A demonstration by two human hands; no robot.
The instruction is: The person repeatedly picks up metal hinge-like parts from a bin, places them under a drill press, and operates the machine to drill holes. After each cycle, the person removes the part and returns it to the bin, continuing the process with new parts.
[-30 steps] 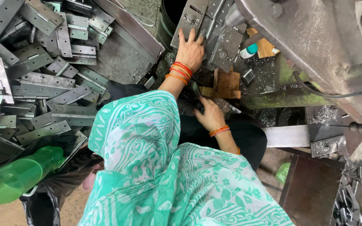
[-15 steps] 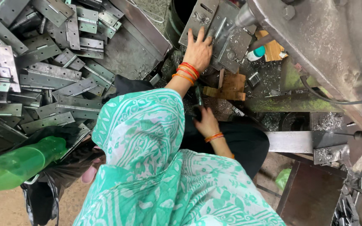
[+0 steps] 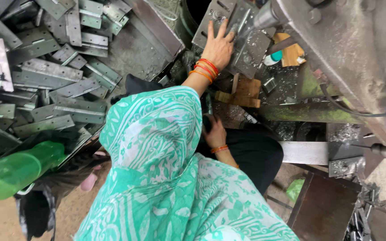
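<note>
green bottle [image 3: 12, 172] | hinge pile [image 3: 45, 76] | wooden blocks [image 3: 244, 91]

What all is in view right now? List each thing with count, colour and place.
Metal plates: many, grey, heaped upper left.
Slotted plates: a few, grey, top centre under the left hand.
Machine body: one, grey, upper right.
Wooden blocks: a few, tan, centre.
Small bottle: one, teal and white, beside the blocks.
Plastic bottle: one, green, lower left.
Steel bar: one, silver, right of centre.
Patterned cloth: one, green and white, bottom centre.
Left hand: orange bangles, flat on the slotted plates.
Right hand: orange bangle, low by dark cloth; grasp unclear.
</note>
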